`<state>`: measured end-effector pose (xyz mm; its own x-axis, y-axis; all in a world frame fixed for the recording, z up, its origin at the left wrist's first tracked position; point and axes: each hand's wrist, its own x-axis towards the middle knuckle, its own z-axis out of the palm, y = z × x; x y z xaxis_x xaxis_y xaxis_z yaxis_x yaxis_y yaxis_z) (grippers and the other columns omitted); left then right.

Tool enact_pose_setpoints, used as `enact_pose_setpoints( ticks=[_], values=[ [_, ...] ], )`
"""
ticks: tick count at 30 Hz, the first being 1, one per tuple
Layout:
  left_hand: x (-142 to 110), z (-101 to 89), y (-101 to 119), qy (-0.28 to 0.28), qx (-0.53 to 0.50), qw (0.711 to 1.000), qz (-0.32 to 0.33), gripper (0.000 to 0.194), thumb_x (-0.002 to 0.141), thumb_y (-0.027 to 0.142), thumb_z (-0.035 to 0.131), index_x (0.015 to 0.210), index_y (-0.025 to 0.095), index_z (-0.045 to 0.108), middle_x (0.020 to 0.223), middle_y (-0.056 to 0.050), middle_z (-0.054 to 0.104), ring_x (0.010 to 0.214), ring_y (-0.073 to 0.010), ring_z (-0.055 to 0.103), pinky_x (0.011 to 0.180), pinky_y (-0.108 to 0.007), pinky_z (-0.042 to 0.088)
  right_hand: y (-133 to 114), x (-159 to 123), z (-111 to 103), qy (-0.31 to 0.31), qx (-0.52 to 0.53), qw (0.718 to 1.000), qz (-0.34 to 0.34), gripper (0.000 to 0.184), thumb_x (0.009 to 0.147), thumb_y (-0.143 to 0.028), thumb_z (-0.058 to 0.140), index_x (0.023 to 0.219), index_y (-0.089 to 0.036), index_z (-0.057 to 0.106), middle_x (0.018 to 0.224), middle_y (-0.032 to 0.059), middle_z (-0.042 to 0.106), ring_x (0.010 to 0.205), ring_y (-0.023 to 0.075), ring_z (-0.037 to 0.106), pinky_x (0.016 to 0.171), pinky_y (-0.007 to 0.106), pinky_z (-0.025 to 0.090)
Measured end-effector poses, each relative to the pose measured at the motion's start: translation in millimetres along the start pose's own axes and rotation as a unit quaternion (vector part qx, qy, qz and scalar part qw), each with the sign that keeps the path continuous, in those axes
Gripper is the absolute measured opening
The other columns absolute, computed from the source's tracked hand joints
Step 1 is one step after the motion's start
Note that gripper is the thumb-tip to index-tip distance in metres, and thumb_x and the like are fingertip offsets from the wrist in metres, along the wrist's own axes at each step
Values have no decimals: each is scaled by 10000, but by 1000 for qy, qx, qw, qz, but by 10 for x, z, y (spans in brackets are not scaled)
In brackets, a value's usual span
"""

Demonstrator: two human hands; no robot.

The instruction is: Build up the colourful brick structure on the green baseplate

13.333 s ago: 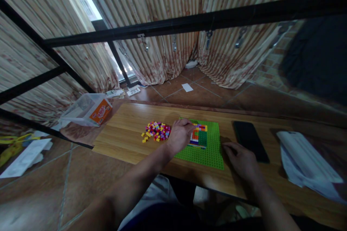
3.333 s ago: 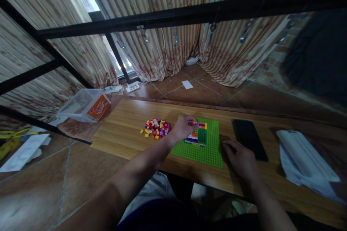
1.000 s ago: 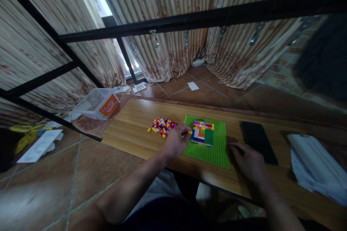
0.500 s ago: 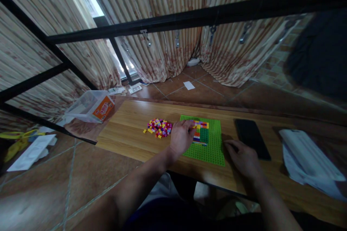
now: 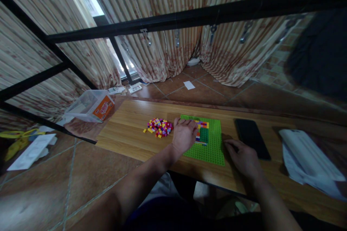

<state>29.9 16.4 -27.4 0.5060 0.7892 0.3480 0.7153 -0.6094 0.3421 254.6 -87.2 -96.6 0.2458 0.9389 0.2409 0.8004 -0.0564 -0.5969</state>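
Observation:
My left hand [image 5: 184, 135] reaches over the left part of a green building-brick baseplate [image 5: 214, 153], palm down. Its fingers are bent and close together over small bricks; anything between their tips is hidden. Beyond the fingers shows a partly covered brick pattern [image 5: 204, 125] in yellow, red and purple, with a dark green block area [image 5: 204, 135] below it. At the plate's right edge, my right hand [image 5: 243, 157] rests with thumb and forefinger closed together on the rim. A pile of loose small bricks [image 5: 159, 127], yellow, red, pink and purple, lies left of my left hand.
On the wooden table [image 5: 127, 126], a black phone [image 5: 252, 139] lies right of the plate, and a white plastic-wrapped package [image 5: 311, 158] farther right. A clear plastic bin [image 5: 89, 106] with an orange label stands beyond the left end. A black metal bar [image 5: 173, 21] crosses in front of the curtains.
My left hand has shifted slightly, and its fingers now lie flatter and cover more of the brick pattern's left side. My right hand stays at the plate's edge.

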Motion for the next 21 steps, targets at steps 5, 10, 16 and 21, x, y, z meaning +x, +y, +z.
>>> enact_pose_setpoints(
  ticks=[5,10,16,21],
  values=[
    [6,-16,-27,-1,-4,1000,-9,76,861,201,607,908,228,661,942,-8,736,911,-205,616,959,-425,340,29,-5,16,3,-7,1000,-8,330,905,-414,455,925,-219,720,973,65,752,872,218,712,817,332,540],
    [27,-46,-47,0,-13,1000,-8,87,865,221,600,920,234,666,965,-12,727,942,-209,614,975,-432,331,30,-5,12,-3,-11,1000,-3,334,906,-415,451,927,-221,722,964,63,752,852,216,711,796,329,541],
    [55,-70,-27,-5,4,1000,9,102,888,224,563,866,227,662,939,-19,707,937,-202,606,983,-428,328,24,-1,8,-1,-10,1000,1,338,903,-421,460,933,-213,725,984,69,751,869,219,711,811,329,540],
    [53,-47,-46,-6,3,1000,19,121,900,209,547,868,219,663,919,-19,713,930,-199,609,1026,-446,307,11,1,4,3,-5,1000,-3,332,897,-420,467,916,-216,728,970,64,754,858,219,713,811,332,542]
  ],
)
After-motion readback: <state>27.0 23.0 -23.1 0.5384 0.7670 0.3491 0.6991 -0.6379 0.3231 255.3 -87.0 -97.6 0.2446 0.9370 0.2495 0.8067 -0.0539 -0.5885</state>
